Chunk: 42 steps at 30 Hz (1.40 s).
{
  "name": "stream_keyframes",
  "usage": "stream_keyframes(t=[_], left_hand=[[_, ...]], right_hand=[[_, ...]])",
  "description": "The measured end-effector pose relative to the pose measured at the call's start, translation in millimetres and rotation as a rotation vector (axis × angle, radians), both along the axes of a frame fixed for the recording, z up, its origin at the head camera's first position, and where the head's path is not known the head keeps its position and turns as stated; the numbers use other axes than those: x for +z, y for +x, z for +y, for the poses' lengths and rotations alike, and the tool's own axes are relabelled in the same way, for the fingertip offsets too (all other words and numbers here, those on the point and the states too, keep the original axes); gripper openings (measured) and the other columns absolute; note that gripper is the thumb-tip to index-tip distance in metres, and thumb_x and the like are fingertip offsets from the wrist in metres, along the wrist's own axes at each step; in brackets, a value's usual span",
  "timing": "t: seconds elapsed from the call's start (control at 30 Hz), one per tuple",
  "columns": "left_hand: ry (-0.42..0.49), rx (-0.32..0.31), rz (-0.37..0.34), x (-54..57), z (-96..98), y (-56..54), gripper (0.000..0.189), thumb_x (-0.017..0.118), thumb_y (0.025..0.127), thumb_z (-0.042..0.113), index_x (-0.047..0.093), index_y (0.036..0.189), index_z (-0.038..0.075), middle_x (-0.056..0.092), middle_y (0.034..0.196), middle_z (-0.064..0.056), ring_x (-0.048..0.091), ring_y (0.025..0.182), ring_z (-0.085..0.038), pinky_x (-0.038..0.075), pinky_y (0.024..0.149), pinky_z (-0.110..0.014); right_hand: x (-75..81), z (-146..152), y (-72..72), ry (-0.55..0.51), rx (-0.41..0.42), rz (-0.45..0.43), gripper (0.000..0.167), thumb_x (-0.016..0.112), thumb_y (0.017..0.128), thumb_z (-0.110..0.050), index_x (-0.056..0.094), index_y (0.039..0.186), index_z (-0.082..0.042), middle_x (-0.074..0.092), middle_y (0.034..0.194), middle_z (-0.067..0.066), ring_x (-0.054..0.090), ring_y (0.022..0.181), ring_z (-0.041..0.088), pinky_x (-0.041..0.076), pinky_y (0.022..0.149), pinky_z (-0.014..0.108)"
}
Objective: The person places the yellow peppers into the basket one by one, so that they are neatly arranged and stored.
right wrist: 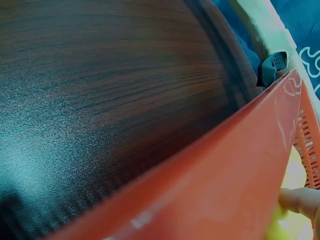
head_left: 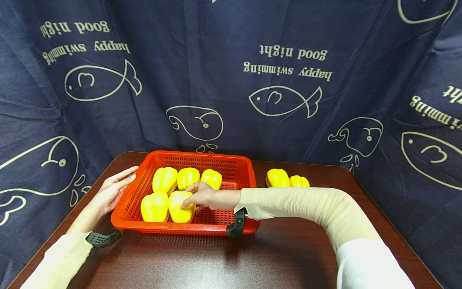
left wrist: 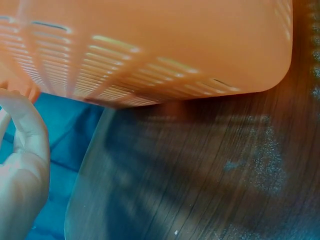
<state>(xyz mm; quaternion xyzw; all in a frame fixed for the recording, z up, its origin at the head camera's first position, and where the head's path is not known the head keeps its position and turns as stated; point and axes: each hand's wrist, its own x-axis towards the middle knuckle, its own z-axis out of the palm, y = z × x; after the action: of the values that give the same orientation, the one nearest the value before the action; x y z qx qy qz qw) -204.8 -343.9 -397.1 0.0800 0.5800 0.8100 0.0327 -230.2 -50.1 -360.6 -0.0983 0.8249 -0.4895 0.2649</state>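
Note:
A red perforated plastic basket [head_left: 231, 157] stands on the table with several yellow bell peppers in it. My right hand [head_left: 207, 196] reaches over the basket and grips the front middle yellow bell pepper [head_left: 178, 210], thumb on its near side. In the right wrist view a thumb [right wrist: 302, 200] shows against the yellow pepper, mostly behind the basket's rim. Another bell pepper [head_left: 154, 206] sits left of the gripped one, and three more stand behind. My left hand [head_left: 113, 190] rests along the basket's left side with fingers extended; the left wrist view shows it beside the orange-looking wall [left wrist: 210, 45].
Two more yellow bell peppers [head_left: 277, 178] lie on the dark wooden table [head_left: 173, 261] to the right of the basket, partly behind my right forearm. A navy curtain [head_left: 223, 76] with fish and whale prints hangs around the table's back and sides.

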Motion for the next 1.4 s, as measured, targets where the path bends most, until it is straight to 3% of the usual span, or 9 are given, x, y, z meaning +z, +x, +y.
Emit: stream_keyframes(t=[0.23, 0.5, 0.8, 1.1, 1.4], left_hand=[[0.007, -0.003, -0.014, 1.5, 1.0, 0.1, 0.037, 0.045, 0.1, 0.004, 0.066, 0.12, 0.026, 0.071, 0.108, 0.012, 0.069, 0.094, -0.006, 0.057, 0.078, -0.021], [0.0, -0.001, -0.008, 0.1, 0.6, 0.5, 0.037, 0.045, 0.101, 0.004, 0.068, 0.117, 0.028, 0.07, 0.108, 0.013, 0.068, 0.093, -0.004, 0.057, 0.078, -0.02], [0.001, -0.003, -0.008, -1.2, -0.2, -0.5, 0.037, 0.045, 0.101, 0.004, 0.067, 0.119, 0.027, 0.071, 0.108, 0.012, 0.069, 0.094, -0.005, 0.057, 0.078, -0.021], [0.002, -0.01, -0.008, -0.5, 0.0, -0.1, 0.037, 0.044, 0.101, 0.004, 0.067, 0.119, 0.028, 0.071, 0.108, 0.011, 0.069, 0.094, -0.005, 0.057, 0.078, -0.021], [0.029, -0.022, -0.027, -0.2, 0.5, 1.3, 0.038, 0.043, 0.101, 0.004, 0.067, 0.119, 0.027, 0.072, 0.107, 0.009, 0.07, 0.093, -0.008, 0.058, 0.077, -0.023]], right_hand=[[-0.8, 0.0, 0.2, -0.02, -0.017, -0.003, 0.047, 0.079, 0.072, 0.0, 0.06, 0.115, -0.004, 0.057, 0.101, 0.006, 0.062, 0.079, 0.015, 0.059, 0.078, 0.042], [1.6, 1.5, 0.5, -0.008, -0.018, 0.016, 0.045, 0.08, 0.072, 0.0, 0.06, 0.112, -0.005, 0.053, 0.099, 0.004, 0.053, 0.066, 0.014, 0.059, 0.076, 0.04], [2.5, 7.2, -1.7, -0.048, -0.036, -0.002, 0.042, 0.077, 0.072, 0.007, 0.062, 0.109, -0.002, 0.054, 0.098, 0.007, 0.056, 0.069, 0.013, 0.058, 0.08, 0.042], [3.5, 11.8, -5.0, -0.09, -0.037, 0.001, 0.04, 0.076, 0.071, 0.009, 0.063, 0.108, -0.001, 0.065, 0.111, 0.015, 0.062, 0.086, 0.015, 0.059, 0.08, 0.041], [13.1, 22.2, -7.2, -0.101, -0.019, -0.028, 0.045, 0.076, 0.073, 0.007, 0.062, 0.115, -0.001, 0.058, 0.125, 0.018, 0.06, 0.11, 0.023, 0.055, 0.09, 0.044]])
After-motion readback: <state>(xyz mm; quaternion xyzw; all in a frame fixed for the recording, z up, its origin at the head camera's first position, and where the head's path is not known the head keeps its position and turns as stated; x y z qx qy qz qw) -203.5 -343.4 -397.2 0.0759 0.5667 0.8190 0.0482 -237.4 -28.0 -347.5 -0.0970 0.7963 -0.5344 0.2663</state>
